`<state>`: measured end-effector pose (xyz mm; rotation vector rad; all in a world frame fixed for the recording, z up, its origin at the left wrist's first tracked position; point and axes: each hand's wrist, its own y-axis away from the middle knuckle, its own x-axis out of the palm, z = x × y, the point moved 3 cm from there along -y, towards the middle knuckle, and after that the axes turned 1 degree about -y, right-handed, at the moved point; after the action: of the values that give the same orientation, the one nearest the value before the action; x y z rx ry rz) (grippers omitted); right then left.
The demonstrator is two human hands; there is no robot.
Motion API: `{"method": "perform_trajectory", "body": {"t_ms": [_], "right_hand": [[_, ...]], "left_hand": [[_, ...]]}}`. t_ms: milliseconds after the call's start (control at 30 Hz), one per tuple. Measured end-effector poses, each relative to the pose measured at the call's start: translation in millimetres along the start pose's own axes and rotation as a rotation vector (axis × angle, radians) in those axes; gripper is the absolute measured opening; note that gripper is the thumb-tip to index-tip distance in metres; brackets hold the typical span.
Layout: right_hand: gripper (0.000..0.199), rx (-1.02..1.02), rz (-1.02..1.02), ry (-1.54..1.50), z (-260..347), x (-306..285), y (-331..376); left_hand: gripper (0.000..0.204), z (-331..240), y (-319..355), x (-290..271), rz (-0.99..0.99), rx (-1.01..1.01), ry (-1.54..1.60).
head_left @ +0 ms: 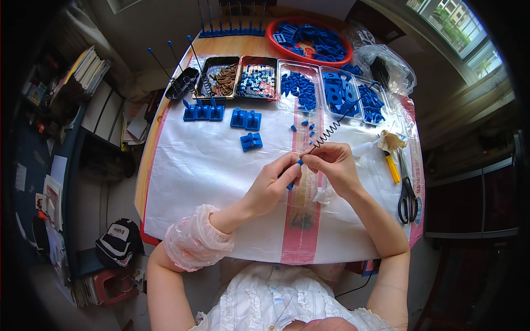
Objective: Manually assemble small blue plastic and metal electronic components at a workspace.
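So, both hands are busy, meeting mid-surface (185, 171). Left hand (277, 177) has its fingers closed around a small blue plastic part (290, 186), mostly hidden in the grip, blue showing above and below the fingers. Right hand (335, 164) pinches the lower end of a thin black coiled wire (327, 136) right at that part's top; can't tell whether the wire is seated in it. Coil runs up and away to the right, over the clear plastic trays. Just beyond the hands: a few loose small blue plastic pieces (312, 133). Further left, blue square-based plastic units (252, 142) stand in three groups. Crumpled white tissue (324, 195) lies just below the right hand. Off to the right: black-handled scissors (407, 199) beside a yellow-handled tool (392, 167). Red round basin (270, 41) of blue parts sits at the far edge.
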<state>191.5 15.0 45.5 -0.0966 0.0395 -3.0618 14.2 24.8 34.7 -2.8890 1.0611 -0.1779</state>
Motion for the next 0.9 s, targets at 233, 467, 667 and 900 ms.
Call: {"method": "perform_trajectory", "body": {"t_ms": [233, 467, 667, 900], "right_hand": [[0.009, -0.028, -0.064, 0.002, -1.3, 5.6, 1.0], [0.014, 0.053, 0.014, -0.054, -0.3, 4.4, -2.3], [0.016, 0.078, 0.034, 0.031, 14.1, 8.7, -1.0], [0.029, 0.091, 0.101, 0.222, 49.3, -10.4, 4.1]], "left_hand": [[0.018, 0.1, 2.1, 1.0, -0.055, 0.012, -0.16], [0.02, 10.7, 0.3, 3.9, 0.117, -0.351, 0.815], [0.03, 13.1, -1.6, -2.0, 0.081, -0.322, 0.73], [0.03, 15.9, -1.9, -2.5, 0.07, -0.33, 0.787]]}}
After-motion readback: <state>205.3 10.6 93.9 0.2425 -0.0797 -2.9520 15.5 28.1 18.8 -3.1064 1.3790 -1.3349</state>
